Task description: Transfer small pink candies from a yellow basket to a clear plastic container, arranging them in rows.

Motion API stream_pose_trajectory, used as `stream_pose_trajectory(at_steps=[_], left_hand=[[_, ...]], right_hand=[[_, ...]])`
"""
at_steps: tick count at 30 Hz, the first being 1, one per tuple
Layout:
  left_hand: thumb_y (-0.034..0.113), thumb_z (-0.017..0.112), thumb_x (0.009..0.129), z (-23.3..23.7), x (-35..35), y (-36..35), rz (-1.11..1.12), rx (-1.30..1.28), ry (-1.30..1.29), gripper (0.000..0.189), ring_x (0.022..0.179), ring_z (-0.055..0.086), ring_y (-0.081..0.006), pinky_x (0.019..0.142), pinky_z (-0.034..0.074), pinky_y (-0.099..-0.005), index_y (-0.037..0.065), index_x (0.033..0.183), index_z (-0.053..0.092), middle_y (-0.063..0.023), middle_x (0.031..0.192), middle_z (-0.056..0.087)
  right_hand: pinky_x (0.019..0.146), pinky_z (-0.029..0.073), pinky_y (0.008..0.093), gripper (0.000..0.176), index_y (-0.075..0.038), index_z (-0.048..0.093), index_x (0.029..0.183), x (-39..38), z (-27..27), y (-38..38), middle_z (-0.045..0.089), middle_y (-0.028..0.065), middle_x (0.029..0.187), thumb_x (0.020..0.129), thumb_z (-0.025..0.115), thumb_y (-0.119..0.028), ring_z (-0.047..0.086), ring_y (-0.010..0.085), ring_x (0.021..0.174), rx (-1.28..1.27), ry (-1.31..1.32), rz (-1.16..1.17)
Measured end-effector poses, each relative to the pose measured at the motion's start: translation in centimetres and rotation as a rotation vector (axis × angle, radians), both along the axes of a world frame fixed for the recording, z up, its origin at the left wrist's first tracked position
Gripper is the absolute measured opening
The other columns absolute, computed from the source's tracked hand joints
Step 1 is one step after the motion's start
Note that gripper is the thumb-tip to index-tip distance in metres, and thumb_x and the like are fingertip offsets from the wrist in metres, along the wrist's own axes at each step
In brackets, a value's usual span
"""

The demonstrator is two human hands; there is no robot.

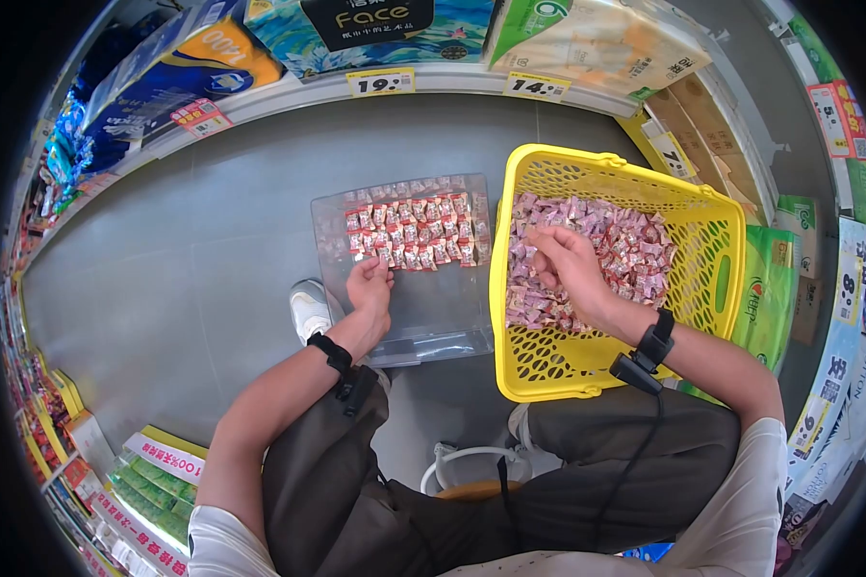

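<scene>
A clear plastic tray [404, 313] lies on the floor, with wrapped red and white candies [419, 231] set in rows in its upper part. My left hand [369, 287] is at the lower left of those rows, fingertips pinched on a candy at the row's edge. To the right stands a yellow basket [548, 375] holding a heap of pink and red wrapped candies [635, 255]. Over the heap's left part is my right hand [570, 264], its fingers curled together; whatever they hold, if anything, is too small to name.
Shelves [289, 91] with tissue packs curve across the top. Green packages [765, 288] stand right of the basket, beside cardboard boxes [707, 125]. A white shoe [310, 310] is at the tray's left edge. More shelving with goods [154, 481] lines the lower left.
</scene>
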State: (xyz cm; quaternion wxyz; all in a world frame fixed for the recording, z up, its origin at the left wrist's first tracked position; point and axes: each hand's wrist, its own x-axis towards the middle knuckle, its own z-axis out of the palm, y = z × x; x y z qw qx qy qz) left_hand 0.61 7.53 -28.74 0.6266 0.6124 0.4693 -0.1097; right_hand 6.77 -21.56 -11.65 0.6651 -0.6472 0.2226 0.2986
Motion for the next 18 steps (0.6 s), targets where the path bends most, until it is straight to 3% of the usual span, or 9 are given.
stream_pose_trajectory(at_steps=[7, 12, 15, 17, 18], left_hand=[[0.012, 0.064, 0.098, -0.4, -0.7, 0.0, 0.007, 0.035, 0.011, 0.024, 0.081, 0.062, -0.0120, 0.071, 0.053, -0.0252, 0.004, 0.120, 0.058, -0.0040, 0.095, 0.063], [0.007, 0.061, 0.099, 1.0, -0.8, 0.0, -0.027, 0.019, -0.001, 0.037, 0.092, 0.063, -0.0150, 0.082, 0.055, -0.0268, 0.002, 0.134, 0.048, -0.0093, 0.108, 0.063], [0.002, 0.059, 0.098, 2.0, -0.6, -0.1, -0.017, -0.022, 0.008, 0.042, 0.097, 0.063, -0.0168, 0.087, 0.054, -0.0280, 0.002, 0.138, 0.045, -0.0112, 0.116, 0.061], [0.000, 0.059, 0.097, 2.6, -0.4, -0.1, -0.020, -0.034, 0.022, 0.045, 0.101, 0.062, -0.0182, 0.089, 0.053, -0.0294, 0.002, 0.139, 0.044, -0.0126, 0.121, 0.059], [-0.002, 0.059, 0.096, 2.9, -0.3, -0.2, -0.023, -0.047, 0.034, 0.047, 0.105, 0.061, -0.0195, 0.090, 0.053, -0.0307, 0.002, 0.140, 0.044, -0.0139, 0.127, 0.057]], right_hand=[[0.047, 0.034, 0.0240, 0.014, -0.005, 0.063, 0.096, -0.4, -3.3, -2.9, 0.055, 0.0003, 0.072, 0.096, 0.061, -0.019, 0.048, 0.0083, 0.053, -0.124, 0.146, 0.044], [0.049, 0.041, 0.0264, 0.017, 0.000, 0.065, 0.101, -1.8, -6.2, -5.1, 0.061, 0.0048, 0.078, 0.092, 0.063, -0.014, 0.053, 0.0105, 0.056, -0.259, 0.135, 0.122], [0.052, 0.045, 0.0276, 0.026, 0.003, 0.066, 0.109, -2.9, -7.7, -6.0, 0.066, 0.0077, 0.085, 0.089, 0.064, -0.013, 0.058, 0.0108, 0.059, -0.389, 0.129, 0.305], [0.064, 0.054, 0.0324, 0.038, 0.003, 0.065, 0.120, -3.6, -7.9, -6.6, 0.070, 0.0116, 0.089, 0.085, 0.066, -0.012, 0.068, 0.0175, 0.071, -0.433, 0.168, 0.483], [0.064, 0.054, 0.0324, 0.038, 0.003, 0.065, 0.120, -3.9, -7.9, -6.8, 0.070, 0.0116, 0.089, 0.085, 0.066, -0.012, 0.068, 0.0175, 0.071, -0.433, 0.168, 0.482]])
